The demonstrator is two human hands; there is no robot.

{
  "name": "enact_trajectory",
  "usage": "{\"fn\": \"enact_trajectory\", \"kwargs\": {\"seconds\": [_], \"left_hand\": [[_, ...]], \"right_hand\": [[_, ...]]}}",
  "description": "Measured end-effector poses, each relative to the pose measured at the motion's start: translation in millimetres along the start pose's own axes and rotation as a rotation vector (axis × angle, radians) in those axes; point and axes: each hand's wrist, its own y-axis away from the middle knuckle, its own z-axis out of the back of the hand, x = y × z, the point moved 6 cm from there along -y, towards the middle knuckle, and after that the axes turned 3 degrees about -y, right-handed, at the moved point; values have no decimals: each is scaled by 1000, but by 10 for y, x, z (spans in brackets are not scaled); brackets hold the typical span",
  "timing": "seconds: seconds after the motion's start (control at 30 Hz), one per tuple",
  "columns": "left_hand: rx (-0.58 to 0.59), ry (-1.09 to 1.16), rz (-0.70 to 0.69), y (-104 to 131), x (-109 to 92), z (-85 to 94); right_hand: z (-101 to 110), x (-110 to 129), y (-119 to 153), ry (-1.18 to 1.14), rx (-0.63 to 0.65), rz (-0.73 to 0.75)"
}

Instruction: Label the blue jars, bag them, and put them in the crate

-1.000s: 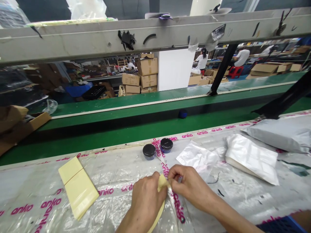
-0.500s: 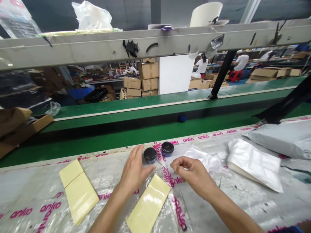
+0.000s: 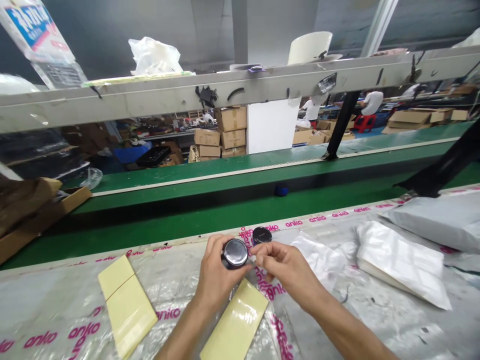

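Observation:
My left hand [image 3: 213,274] is wrapped round a small round jar with a glossy black lid [image 3: 235,252], its top tilted toward me. Close to the jar's right side, my right hand [image 3: 287,269] has thumb and forefinger pinched together. Whatever lies between those fingertips is too small to make out. A second black-lidded jar [image 3: 262,234] stands just behind my right fingers, partly hidden. Below the hands lies a stack of pale yellow paper strips [image 3: 237,324]. Another yellow stack [image 3: 127,307], with a band round it, lies to the left.
Plastic film printed "anko" covers the worktop [image 3: 180,295]. White plastic bags [image 3: 401,265] lie at the right. Beyond the edge runs a green conveyor [image 3: 210,210] with a small blue object [image 3: 281,191]. A grey shelf beam [image 3: 157,100] crosses above; an open carton [image 3: 75,205] stands left.
My left hand has closed round the nearer jar and tilted it. My right hand has moved left, up to the jar's side. The view has tipped slightly upward.

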Motion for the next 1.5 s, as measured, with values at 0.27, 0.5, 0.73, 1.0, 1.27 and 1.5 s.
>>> {"fn": "enact_trajectory", "kwargs": {"seconds": [0.27, 0.5, 0.73, 1.0, 1.27, 1.5], "left_hand": [[-89, -138, -31, 121, -2, -38], [-97, -181, -77, 148, 25, -36], [-70, -192, -73, 148, 40, -34], [-68, -198, -97, 148, 39, -42], [-61, -201, -99, 150, 40, -48], [-72, -214, -114, 158, 45, -56]], "right_hand": [[-148, 108, -32, 71, -6, 71], [-249, 116, -97, 50, 43, 157], [-242, 94, -127, 98, 42, 193], [-205, 34, -151, 153, 80, 206], [-210, 45, -167, 129, 79, 191], [-189, 29, -172, 135, 48, 196]]}}
